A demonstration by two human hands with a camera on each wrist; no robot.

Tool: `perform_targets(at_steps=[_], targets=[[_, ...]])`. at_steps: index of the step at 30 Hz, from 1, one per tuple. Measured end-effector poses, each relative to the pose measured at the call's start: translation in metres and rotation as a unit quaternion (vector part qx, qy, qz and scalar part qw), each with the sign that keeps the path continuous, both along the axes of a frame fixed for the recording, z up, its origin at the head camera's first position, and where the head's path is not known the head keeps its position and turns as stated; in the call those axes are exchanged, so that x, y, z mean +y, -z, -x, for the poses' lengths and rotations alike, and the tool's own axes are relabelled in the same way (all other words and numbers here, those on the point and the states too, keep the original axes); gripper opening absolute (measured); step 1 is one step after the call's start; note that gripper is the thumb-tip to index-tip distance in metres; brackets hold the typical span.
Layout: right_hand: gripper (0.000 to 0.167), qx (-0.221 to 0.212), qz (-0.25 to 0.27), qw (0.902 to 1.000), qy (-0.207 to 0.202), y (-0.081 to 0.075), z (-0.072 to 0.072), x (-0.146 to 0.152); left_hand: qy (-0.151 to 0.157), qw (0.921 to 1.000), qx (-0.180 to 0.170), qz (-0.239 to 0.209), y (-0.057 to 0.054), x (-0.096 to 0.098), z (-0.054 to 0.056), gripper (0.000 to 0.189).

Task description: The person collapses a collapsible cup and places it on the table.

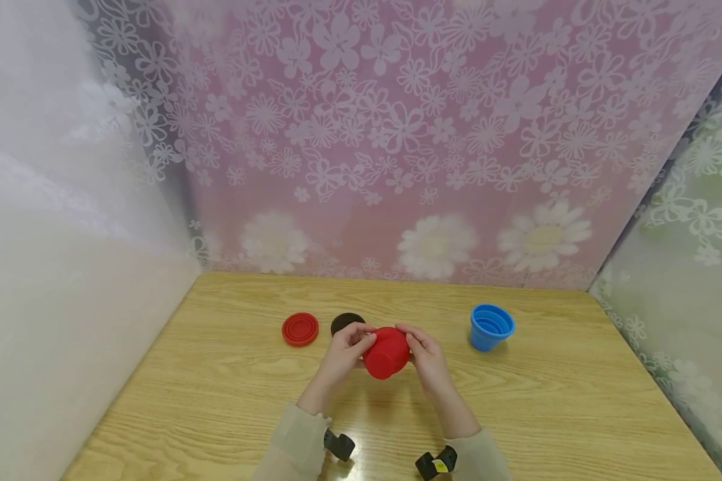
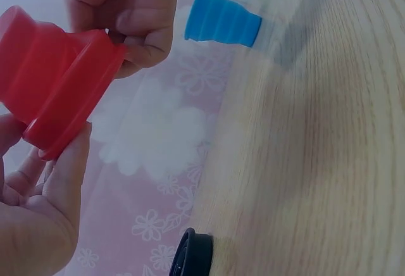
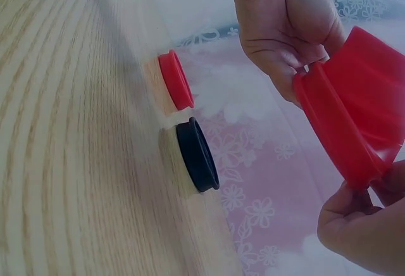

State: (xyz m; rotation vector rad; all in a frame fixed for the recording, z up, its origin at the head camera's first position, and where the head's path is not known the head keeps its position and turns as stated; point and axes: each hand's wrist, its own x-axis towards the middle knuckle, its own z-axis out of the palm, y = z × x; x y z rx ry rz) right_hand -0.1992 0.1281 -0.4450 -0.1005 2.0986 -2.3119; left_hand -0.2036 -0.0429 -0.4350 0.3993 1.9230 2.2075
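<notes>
A red collapsible cup (image 1: pixel 386 354) is held above the table, partly unfolded, with its base tilted toward me. My left hand (image 1: pixel 343 351) pinches its rim on the left, and my right hand (image 1: pixel 428 361) grips the rim from the other side. In the left wrist view the red cup (image 2: pixel 54 73) shows a folded rim band and an uneven, stepped wall. Just behind my left hand lies a black collapsed cup (image 1: pixel 347 321), partly hidden by that hand. A flat red collapsed cup (image 1: pixel 300 329) lies left of it.
An expanded blue collapsible cup (image 1: pixel 491 326) stands upright to the right on the wooden table (image 1: pixel 577 387). Floral-patterned sheeting (image 1: pixel 397 133) rises behind the table, with a pale wall (image 1: pixel 84 267) on the left and more sheeting on the right.
</notes>
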Motion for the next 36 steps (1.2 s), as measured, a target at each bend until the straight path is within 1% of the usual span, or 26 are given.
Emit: perform_targets(at_steps=[4, 7, 10, 15, 19, 27, 32, 36], targets=[[0.031, -0.003, 0.001, 1.0000, -0.001, 0.0000, -0.0002, 0.0001, 0.000, 0.9999, 0.002, 0.012, -0.0023, 0.0002, -0.0018, 0.026], [0.032, -0.002, 0.009, 1.0000, -0.003, 0.0013, -0.0003, 0.0004, -0.007, 0.9999, 0.003, 0.012, -0.0030, 0.0011, -0.0026, 0.026], [0.033, 0.003, 0.020, 0.9998, -0.006, 0.0036, -0.0006, 0.0006, -0.021, 0.9998, 0.001, 0.004, -0.0024, 0.0024, -0.0030, 0.025], [0.035, 0.019, 0.040, 0.9988, -0.020, 0.0080, -0.0005, -0.0005, -0.049, 0.9985, -0.017, -0.019, -0.0013, 0.0045, -0.0029, 0.023], [0.035, 0.017, 0.039, 0.9989, -0.019, 0.0088, -0.0004, -0.0016, -0.056, 0.9978, -0.023, -0.025, -0.0014, 0.0049, -0.0021, 0.022], [0.034, 0.008, 0.029, 0.9995, -0.014, 0.0063, 0.0011, -0.0010, -0.049, 0.9983, -0.019, -0.023, -0.0037, 0.0037, -0.0020, 0.020], [0.033, 0.012, 0.009, 0.9998, -0.014, 0.0044, 0.0011, 0.0007, -0.033, 0.9994, -0.005, -0.009, -0.0055, 0.0005, -0.0020, 0.022], [0.033, 0.010, 0.002, 0.9999, -0.014, 0.0022, -0.0002, 0.0015, -0.021, 0.9997, -0.009, 0.001, -0.0060, -0.0006, -0.0025, 0.026]])
